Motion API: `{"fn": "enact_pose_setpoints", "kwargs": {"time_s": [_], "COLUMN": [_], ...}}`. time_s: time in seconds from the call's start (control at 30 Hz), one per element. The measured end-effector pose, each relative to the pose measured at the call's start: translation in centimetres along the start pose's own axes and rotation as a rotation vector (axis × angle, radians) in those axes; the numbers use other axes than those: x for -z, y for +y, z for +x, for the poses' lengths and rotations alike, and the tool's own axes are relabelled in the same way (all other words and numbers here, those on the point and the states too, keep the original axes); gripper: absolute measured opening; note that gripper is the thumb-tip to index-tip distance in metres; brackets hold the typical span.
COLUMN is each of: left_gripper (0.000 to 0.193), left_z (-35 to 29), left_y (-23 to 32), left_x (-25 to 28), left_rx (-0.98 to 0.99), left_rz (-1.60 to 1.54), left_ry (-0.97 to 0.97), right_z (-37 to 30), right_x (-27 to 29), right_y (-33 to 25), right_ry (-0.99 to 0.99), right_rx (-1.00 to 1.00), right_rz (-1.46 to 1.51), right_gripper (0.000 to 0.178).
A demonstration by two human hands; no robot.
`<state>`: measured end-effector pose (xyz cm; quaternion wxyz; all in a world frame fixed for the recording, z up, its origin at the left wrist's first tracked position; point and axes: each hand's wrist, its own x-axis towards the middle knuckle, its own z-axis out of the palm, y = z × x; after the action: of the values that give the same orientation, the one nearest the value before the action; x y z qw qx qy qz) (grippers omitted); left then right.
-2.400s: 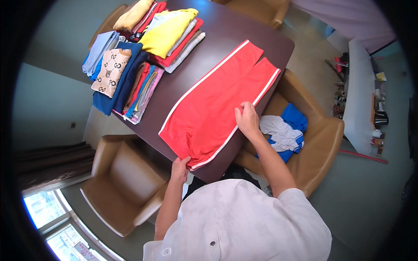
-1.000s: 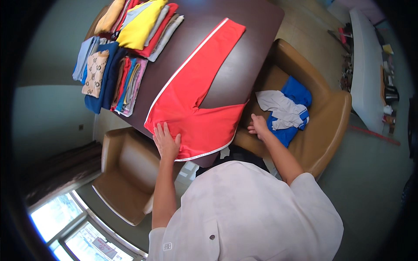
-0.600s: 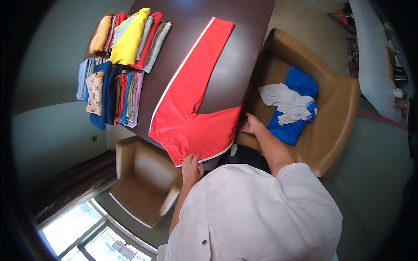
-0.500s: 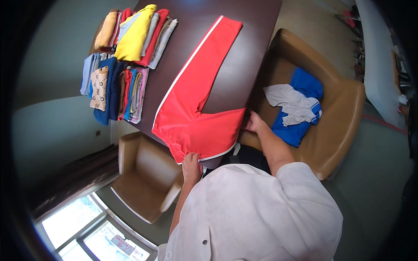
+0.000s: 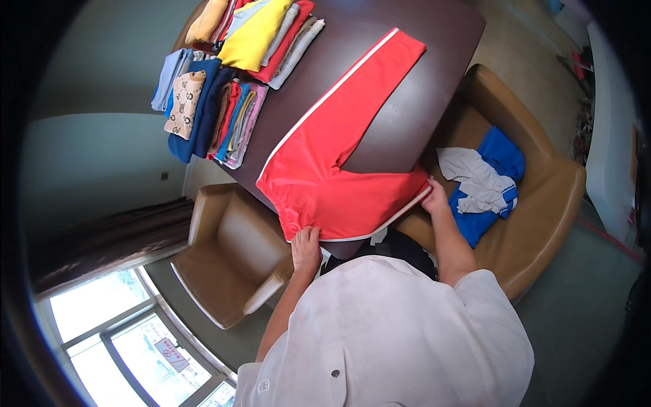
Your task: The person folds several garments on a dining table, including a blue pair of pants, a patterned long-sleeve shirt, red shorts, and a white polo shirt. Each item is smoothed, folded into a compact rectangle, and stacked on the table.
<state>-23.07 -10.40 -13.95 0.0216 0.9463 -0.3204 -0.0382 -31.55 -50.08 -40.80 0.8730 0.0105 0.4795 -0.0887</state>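
Note:
A pair of red trousers (image 5: 325,197) with a white stripe down the side lies on a dark brown table (image 5: 434,81). One leg stretches flat toward the far edge; the other bends off to the right, along the near edge. At the waistband's near corner, my left hand (image 5: 307,249) has its fingers closed on the fabric. My right hand (image 5: 435,197) grips the near leg by its striped edge, out past the table's right side. The fabric between both hands hangs slightly over the near edge, and the end of that leg is partly hidden.
Folded clothes stand in rows at the table's far left, among them a yellow garment (image 5: 254,44) and a patterned beige one (image 5: 184,102). A brown armchair (image 5: 556,183) on the right holds a white-and-blue shirt (image 5: 478,178) and blue cloth (image 5: 505,154). Another brown armchair (image 5: 234,234) stands at left.
My right hand has moved right and outward, pulling the near leg straighter, and its striped edge now shows. My left hand stays at the waistband. The whole view has shifted.

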Motion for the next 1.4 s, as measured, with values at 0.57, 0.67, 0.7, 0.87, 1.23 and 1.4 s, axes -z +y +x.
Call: {"fn": "enact_pose_setpoints", "kwargs": {"time_s": [0.57, 0.67, 0.7, 0.87, 1.23, 1.4], "left_gripper": [0.028, 0.023, 0.021, 0.013, 0.013, 0.010], "left_z": [0.4, 1.5, 1.7, 3.6, 9.1, 10.7], "left_y": [-4.5, -5.5, -6.0, -8.4, -13.6, -15.9], "left_x": [3.9, 6.5, 7.0, 8.5, 7.0, 5.3], "left_rx": [-0.062, -0.044, -0.033, 0.165, 0.622, 0.719], "left_rz": [-0.319, -0.486, -0.537, -0.815, -1.586, -1.765], "left_ry": [0.171, 0.165, 0.150, 0.047, -0.326, -0.288], "right_z": [-20.1, -22.3, -22.7, -22.2, -13.8, -9.6], "right_x": [-10.3, -13.2, -14.1, -22.7, -39.5, -46.2], "right_y": [-16.0, -18.5, -19.2, -18.9, -18.3, -16.6], "right_ry": [0.083, 0.019, -0.004, -0.028, 0.066, 0.181], "right_rx": [0.523, 0.514, 0.504, 0.566, 0.576, 0.591], "right_rz": [-0.364, -0.504, -0.536, -0.536, -0.940, -1.098], "right_gripper": [0.025, 0.024, 0.024, 0.020, 0.013, 0.013]}}
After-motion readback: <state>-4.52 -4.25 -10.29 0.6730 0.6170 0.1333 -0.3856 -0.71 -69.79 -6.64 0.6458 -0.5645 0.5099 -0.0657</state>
